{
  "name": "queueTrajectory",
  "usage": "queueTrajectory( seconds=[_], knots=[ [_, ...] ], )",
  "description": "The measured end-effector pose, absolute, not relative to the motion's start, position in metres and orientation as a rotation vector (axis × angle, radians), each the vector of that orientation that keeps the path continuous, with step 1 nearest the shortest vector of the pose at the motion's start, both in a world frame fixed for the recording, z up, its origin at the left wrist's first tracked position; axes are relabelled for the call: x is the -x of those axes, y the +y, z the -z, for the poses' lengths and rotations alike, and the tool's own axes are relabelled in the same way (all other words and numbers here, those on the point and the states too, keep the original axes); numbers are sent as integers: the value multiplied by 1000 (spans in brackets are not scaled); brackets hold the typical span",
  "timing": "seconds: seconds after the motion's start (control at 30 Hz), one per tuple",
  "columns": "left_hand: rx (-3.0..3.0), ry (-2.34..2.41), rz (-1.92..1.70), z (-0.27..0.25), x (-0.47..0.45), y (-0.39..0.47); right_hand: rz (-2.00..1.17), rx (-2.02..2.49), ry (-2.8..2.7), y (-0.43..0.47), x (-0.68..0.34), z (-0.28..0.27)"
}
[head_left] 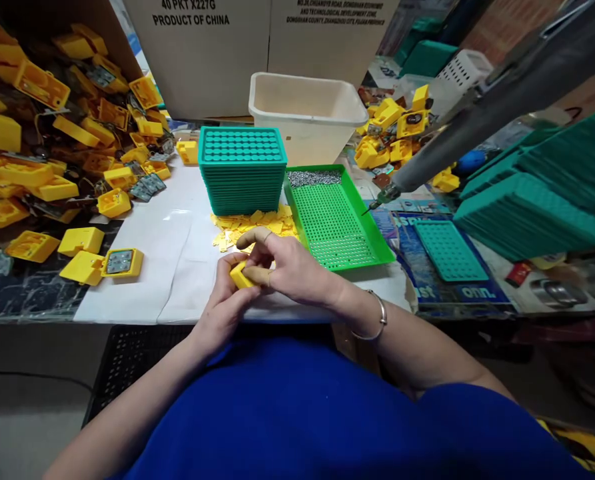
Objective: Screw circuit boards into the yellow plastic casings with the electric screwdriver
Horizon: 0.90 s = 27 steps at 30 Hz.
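Near the table's front edge, my left hand (222,297) is closed around a small yellow plastic case (240,275). Bent over it from the right, my right hand (290,263) has its thumb and fingers pressed on the case; whether a small part lies under them is hidden. Yellowish covers sit on some of my right fingertips. Just beyond my hands lies a pile of flat yellow plastic pieces (227,230). Behind that pile rises a stack of teal dimpled trays (242,173). A green perforated tray (384,257) with small metal screws (314,178) at its far end is to the right.
Many yellow cases with circuit boards (120,262) heap up on the left. An electric screwdriver (392,190) slants in from the upper right, its tip over the green tray. A white bin (302,127) stands behind. More teal trays (532,213) are at right.
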<state>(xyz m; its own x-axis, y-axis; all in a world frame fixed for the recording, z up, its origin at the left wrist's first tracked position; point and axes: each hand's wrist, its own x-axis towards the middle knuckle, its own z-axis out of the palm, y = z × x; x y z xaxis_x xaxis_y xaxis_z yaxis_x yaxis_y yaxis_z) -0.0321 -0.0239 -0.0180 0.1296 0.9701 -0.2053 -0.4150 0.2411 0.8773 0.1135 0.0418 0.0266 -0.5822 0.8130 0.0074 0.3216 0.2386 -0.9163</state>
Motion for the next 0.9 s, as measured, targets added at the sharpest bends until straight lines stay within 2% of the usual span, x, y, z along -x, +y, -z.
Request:
queueTrajectory(
  seconds=[0.1,0.33,0.4,0.53,0.63,0.77,0.9],
  knots=[
    [-808,989,-1105,20,31,-24,-1322,1110,-2112,49,-117,-29],
    [-653,915,-1110,11,28,-17,-1069,1154,-2203,57,-120,-32],
    [-634,904,-1112,8,27,-16,-864,1067,-2194,61,-118,-41],
    [-607,913,-1096,5,26,-15,-198,1092,-2158,88,-104,-61],
    [-599,917,-1093,3,28,-15,78,1195,-2136,116,-90,-64],
    [-596,893,-1092,3,31,-14,157,1385,-2229,135,-80,-69],
    [-582,874,-1089,5,33,-14,52,1536,-2366,136,-81,-92]
  ],
)
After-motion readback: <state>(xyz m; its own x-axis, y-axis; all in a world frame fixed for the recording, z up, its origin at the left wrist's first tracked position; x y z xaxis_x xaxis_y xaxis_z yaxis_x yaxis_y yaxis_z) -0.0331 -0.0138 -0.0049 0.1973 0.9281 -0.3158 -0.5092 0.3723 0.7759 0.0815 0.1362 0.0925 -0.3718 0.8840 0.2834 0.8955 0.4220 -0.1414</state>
